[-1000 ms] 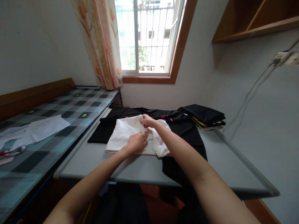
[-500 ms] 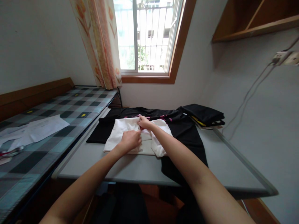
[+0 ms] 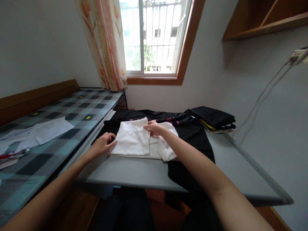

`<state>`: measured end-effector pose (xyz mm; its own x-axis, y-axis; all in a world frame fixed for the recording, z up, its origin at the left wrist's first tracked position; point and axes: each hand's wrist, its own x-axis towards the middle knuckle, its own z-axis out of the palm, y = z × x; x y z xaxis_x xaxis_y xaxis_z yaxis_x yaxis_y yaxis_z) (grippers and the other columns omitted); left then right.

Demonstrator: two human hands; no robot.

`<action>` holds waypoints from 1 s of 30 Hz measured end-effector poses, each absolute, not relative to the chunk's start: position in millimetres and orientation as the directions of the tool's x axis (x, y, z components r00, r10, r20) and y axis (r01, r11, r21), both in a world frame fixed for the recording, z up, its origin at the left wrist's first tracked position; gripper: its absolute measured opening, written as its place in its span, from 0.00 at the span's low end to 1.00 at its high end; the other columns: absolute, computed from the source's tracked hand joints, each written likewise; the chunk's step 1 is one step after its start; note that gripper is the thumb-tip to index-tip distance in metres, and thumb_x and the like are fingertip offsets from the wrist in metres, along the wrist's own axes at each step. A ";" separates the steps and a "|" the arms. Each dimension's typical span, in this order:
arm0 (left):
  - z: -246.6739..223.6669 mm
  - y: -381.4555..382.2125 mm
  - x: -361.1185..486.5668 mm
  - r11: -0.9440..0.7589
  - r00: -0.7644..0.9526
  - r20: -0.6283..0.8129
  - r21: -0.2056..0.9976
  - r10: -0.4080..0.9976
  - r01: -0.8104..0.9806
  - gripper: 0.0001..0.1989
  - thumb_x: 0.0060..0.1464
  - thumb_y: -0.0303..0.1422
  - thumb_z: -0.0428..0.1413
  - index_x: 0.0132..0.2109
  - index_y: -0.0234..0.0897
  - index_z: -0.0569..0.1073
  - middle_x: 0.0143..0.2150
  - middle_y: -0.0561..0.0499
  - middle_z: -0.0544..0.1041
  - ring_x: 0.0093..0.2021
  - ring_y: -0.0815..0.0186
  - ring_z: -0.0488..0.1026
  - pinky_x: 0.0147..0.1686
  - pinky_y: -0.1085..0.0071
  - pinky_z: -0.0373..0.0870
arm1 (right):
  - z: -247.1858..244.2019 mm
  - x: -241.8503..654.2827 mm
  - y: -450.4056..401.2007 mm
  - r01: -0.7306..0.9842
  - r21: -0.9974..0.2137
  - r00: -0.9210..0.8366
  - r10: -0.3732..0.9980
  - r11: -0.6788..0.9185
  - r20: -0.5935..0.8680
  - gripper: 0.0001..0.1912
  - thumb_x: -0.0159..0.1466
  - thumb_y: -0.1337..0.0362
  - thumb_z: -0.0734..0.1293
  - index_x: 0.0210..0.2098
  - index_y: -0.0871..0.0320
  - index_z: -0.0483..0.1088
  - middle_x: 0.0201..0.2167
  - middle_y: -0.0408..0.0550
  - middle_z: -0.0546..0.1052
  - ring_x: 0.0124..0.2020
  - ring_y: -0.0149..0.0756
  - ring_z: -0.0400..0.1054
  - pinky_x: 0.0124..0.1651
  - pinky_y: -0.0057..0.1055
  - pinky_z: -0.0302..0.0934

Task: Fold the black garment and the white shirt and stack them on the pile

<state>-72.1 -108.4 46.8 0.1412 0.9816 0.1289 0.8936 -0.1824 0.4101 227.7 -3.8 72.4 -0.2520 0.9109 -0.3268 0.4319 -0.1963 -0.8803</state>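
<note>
A white garment [image 3: 132, 138], perhaps a shirt, lies partly folded on the table, its left part forming a flat, nearly square panel. My right hand [image 3: 153, 127] pinches the upper right edge of that panel. At the panel's left edge is my left hand [image 3: 104, 143], fingers curved, with a dark gap between thumb and forefinger; its fingertips meet the cloth's edge. A bunched white part [image 3: 166, 154] of the garment lies under my right forearm. Beneath and behind the white cloth spreads a black garment [image 3: 194, 141] with pink lettering.
A stack of folded dark clothes [image 3: 211, 118] sits at the table's back right corner. The grey table [image 3: 235, 170] has a raised right rim. To the left, a bed with a checked cover [image 3: 55, 154] holds papers [image 3: 48, 131]. A window [image 3: 158, 38] and curtain [image 3: 103, 45] are behind.
My left hand has moved from the middle of the white garment to its left edge. The panel now lies flatter, and my right hand has shifted slightly right and down.
</note>
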 end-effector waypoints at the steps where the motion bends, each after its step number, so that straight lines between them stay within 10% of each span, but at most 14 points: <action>1: 43.6 -103.2 -75.6 -0.083 0.048 0.091 0.437 0.995 0.896 0.23 0.55 0.51 0.52 0.44 0.38 0.75 0.34 0.49 0.75 0.34 0.60 0.74 0.36 0.66 0.69 | 75.8 228.7 -5.9 0.424 -0.881 -0.262 0.903 -0.208 -0.340 0.10 0.64 0.71 0.70 0.45 0.59 0.70 0.28 0.40 0.71 0.22 0.26 0.66 0.30 0.26 0.69; 11: 48.8 -62.1 -37.0 0.144 -0.139 -0.041 0.365 0.989 0.920 0.38 0.53 0.59 0.53 0.58 0.32 0.72 0.52 0.34 0.80 0.53 0.45 0.77 0.49 0.60 0.71 | 92.1 226.3 -24.9 0.524 -0.818 -0.279 0.859 -0.239 -0.429 0.62 0.55 0.76 0.75 0.75 0.46 0.35 0.49 0.57 0.76 0.27 0.36 0.76 0.31 0.39 0.75; 15: 46.5 -53.3 -29.9 0.118 -0.132 0.006 0.399 0.991 0.909 0.42 0.49 0.53 0.62 0.64 0.31 0.67 0.57 0.32 0.77 0.57 0.42 0.75 0.52 0.58 0.72 | 84.2 218.8 -33.1 0.560 -0.801 -0.240 0.883 -0.213 -0.403 0.61 0.56 0.80 0.69 0.76 0.45 0.33 0.47 0.56 0.76 0.26 0.33 0.74 0.28 0.33 0.73; 22: 43.3 -48.0 -58.1 0.212 -0.213 -0.117 0.835 0.970 0.508 0.46 0.39 0.47 0.71 0.62 0.31 0.68 0.46 0.39 0.81 0.43 0.54 0.80 0.42 0.62 0.78 | 73.9 206.1 -36.1 0.433 -0.897 -0.255 0.944 -0.084 -0.211 0.55 0.57 0.81 0.66 0.75 0.44 0.39 0.49 0.51 0.75 0.27 0.26 0.70 0.29 0.24 0.72; 25: 37.1 -44.7 -63.8 0.267 -0.246 -0.156 0.806 0.957 0.528 0.45 0.33 0.49 0.73 0.57 0.32 0.73 0.43 0.40 0.81 0.40 0.53 0.80 0.41 0.61 0.78 | 61.1 204.3 -36.6 0.537 -0.836 -0.222 0.937 -0.115 -0.271 0.56 0.59 0.77 0.68 0.76 0.45 0.36 0.43 0.49 0.77 0.24 0.29 0.70 0.26 0.27 0.71; 30: 29.3 -30.2 -57.5 0.204 -0.279 0.015 0.644 0.960 0.737 0.28 0.51 0.51 0.61 0.50 0.32 0.76 0.52 0.37 0.80 0.53 0.47 0.77 0.52 0.59 0.73 | 47.2 204.7 -39.7 0.557 -0.825 -0.228 0.937 -0.098 -0.265 0.52 0.63 0.70 0.67 0.75 0.41 0.34 0.40 0.48 0.77 0.26 0.35 0.72 0.26 0.31 0.72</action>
<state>-57.5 -30.2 29.3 -0.2789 0.9602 0.0149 0.7374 0.2042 0.6438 204.7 -39.7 47.2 -0.2281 0.9368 -0.2652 0.5571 -0.0979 -0.8247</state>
